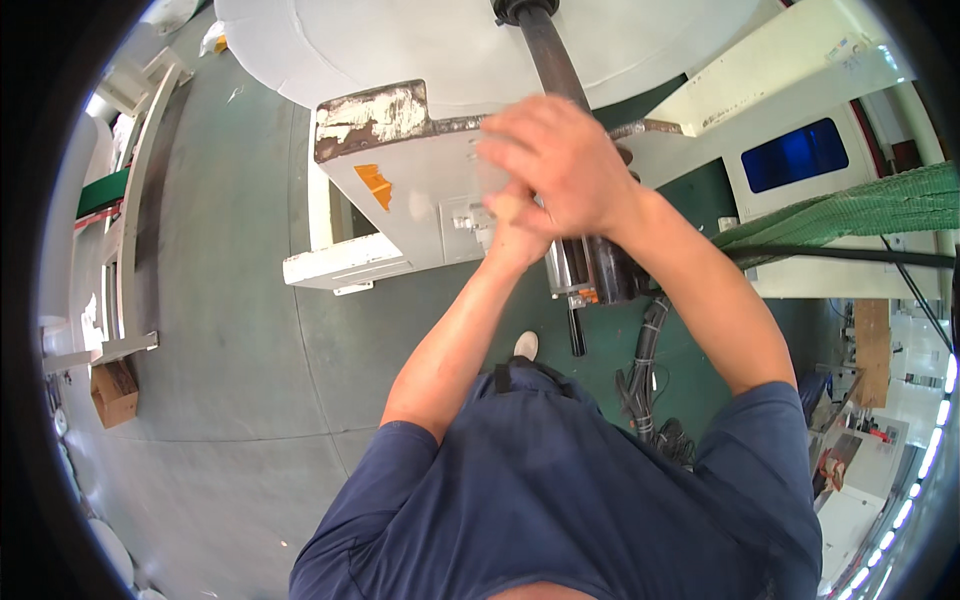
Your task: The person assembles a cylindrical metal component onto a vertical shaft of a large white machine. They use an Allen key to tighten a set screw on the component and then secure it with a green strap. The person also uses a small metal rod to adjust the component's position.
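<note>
My right hand (565,165) is in front of me, over the machine frame and close to the dark shaft (552,58). Its fingers point left, blurred but apart, and no object shows in them. Beneath it is my left hand (517,222), the two overlapping; most of the left fingers are hidden or smeared. The shaft runs up into a big white roll (400,45). Below my hands sits a metal cylinder (568,268) with a black handle (577,332) hanging down. A pale machine frame (415,185) with chipped paint lies left of my hands.
A blue screen (795,156) is set in a pale panel at right. Green mesh sleeving (850,212) runs beside it. Bundled black cables (645,370) drop to the green floor (220,330). At far left stand a metal rack (140,200) and a cardboard box (115,392).
</note>
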`<control>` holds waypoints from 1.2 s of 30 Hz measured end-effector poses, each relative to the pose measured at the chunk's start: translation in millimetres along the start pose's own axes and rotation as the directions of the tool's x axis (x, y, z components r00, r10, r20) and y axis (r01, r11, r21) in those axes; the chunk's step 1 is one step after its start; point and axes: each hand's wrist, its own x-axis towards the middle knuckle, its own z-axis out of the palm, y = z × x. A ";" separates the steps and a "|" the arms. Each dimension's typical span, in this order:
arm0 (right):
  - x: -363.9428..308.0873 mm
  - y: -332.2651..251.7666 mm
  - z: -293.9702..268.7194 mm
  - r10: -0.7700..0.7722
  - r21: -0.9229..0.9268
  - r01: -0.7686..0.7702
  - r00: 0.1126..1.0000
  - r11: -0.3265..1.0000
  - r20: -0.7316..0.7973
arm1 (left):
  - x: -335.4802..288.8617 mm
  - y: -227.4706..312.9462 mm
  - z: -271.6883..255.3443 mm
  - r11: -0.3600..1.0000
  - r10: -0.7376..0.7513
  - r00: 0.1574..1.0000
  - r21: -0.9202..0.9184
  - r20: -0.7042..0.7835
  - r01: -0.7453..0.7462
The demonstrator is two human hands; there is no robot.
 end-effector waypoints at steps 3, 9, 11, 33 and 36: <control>10.3 6.3 13.1 -0.003 -0.164 -0.007 0.998 0.986 -0.064 | 9.9 22.7 1.2 0.985 -0.144 0.989 0.105 0.034 0.139; 20.4 13.6 32.5 0.179 -0.433 -0.181 0.983 0.883 -0.046 | 3.9 6.5 -2.8 0.966 -0.227 0.973 -0.118 0.033 0.229; 26.3 15.6 32.5 0.324 -0.463 -0.281 0.946 0.841 0.014 | 3.6 3.0 -2.8 0.974 -0.206 0.978 -0.095 0.025 0.208; 47.9 41.8 31.8 0.743 -0.468 -0.591 0.611 0.657 0.272 | 16.3 6.7 -6.5 0.981 -0.084 0.992 -0.167 0.099 0.099; 44.5 46.1 34.8 0.752 -0.476 -0.597 0.607 0.645 0.257 | 13.6 5.7 -7.7 0.980 -0.076 0.992 -0.175 0.099 0.092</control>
